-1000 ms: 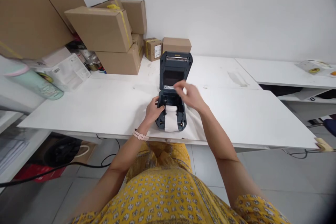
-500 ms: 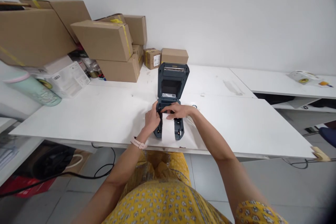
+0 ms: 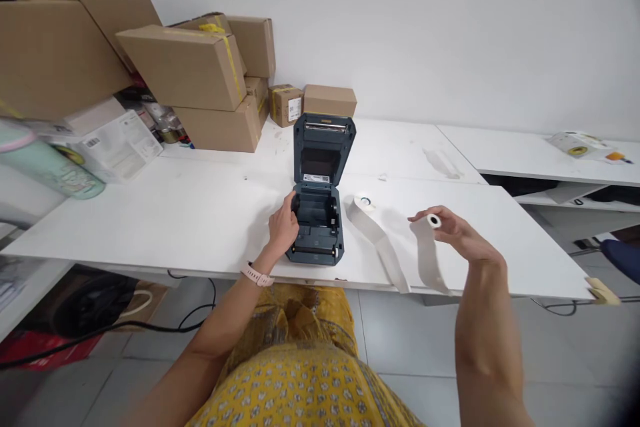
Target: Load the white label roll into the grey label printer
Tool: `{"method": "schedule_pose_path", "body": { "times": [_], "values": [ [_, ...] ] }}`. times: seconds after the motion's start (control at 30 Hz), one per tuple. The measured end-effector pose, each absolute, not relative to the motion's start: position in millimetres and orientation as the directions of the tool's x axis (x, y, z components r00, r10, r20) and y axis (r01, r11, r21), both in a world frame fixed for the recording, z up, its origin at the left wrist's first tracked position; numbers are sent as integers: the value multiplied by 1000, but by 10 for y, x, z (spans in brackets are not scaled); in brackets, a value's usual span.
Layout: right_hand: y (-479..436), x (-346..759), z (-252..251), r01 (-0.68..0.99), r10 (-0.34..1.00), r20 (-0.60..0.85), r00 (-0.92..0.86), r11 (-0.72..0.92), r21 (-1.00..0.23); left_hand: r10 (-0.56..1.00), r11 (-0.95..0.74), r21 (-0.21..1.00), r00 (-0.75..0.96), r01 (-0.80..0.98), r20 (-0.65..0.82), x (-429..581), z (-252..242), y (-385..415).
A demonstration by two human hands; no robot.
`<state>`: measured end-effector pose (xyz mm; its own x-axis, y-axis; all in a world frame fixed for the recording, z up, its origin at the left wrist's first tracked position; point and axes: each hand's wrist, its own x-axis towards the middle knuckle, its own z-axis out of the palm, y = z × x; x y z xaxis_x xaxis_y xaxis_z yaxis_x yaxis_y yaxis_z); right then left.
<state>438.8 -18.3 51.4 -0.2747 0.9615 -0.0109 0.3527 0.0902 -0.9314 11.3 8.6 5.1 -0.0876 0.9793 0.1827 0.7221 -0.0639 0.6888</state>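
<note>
A dark grey label printer (image 3: 317,213) stands on the white table (image 3: 175,213) with its lid raised and its roll bay bare. My left hand (image 3: 283,230) grips the printer's left side. My right hand (image 3: 457,233) is out to the right above the table, closed on a small white paper roll (image 3: 433,221) whose loose strip hangs down over the table's front edge. A second paper roll (image 3: 364,203) lies on the table just right of the printer, with its strip trailing toward the front edge.
Several cardboard boxes (image 3: 185,70) are stacked at the back left, with two small ones (image 3: 329,101) behind the printer. A mint bottle (image 3: 45,163) and a white packet (image 3: 113,143) lie at the left. A second table (image 3: 540,153) stands at the right. Cables run on the floor.
My right hand has lifted the paper roll out of the printer's bay and carried it to the right. The left hand stays on the printer's left side.
</note>
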Motion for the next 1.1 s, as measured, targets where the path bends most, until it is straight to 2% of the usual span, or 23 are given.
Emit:
{"method": "schedule_pose_path", "body": {
  "times": [0.1,0.2,0.27,0.4,0.47,0.57,0.73,0.8,1.0,1.1],
  "values": [
    [-50,4339,166,397,972,-103,-211,-12,-918,981,-44,678,-96,734,167,118,67,90],
    [45,4251,-113,395,981,-138,-139,-73,-916,984,-20,685,-106,728,142,118,91,91],
    [60,4234,-177,390,976,-159,-150,-89,-916,984,-14,699,-115,715,136,108,95,93],
    [62,4293,46,442,969,-196,-151,-111,-890,981,-48,776,-116,629,155,77,61,103],
    [135,4268,247,490,979,-144,-146,-55,-870,980,-65,817,-119,573,161,66,35,106],
    [410,4055,457,599,969,-86,-233,74,-798,977,-80,857,-131,509,169,57,-3,105],
    [980,3542,345,771,918,-248,-310,90,-630,979,-69,924,-152,376,135,15,-73,118],
    [1067,3415,234,753,909,-254,-330,91,-652,982,-57,944,-151,326,112,-6,-92,128],
    [846,3240,112,631,948,-141,-286,75,-772,979,-72,960,-165,272,120,-13,-100,125],
    [747,3170,257,484,958,-42,-284,105,-869,979,-70,968,-168,241,113,-6,-121,120]
  ]
}}
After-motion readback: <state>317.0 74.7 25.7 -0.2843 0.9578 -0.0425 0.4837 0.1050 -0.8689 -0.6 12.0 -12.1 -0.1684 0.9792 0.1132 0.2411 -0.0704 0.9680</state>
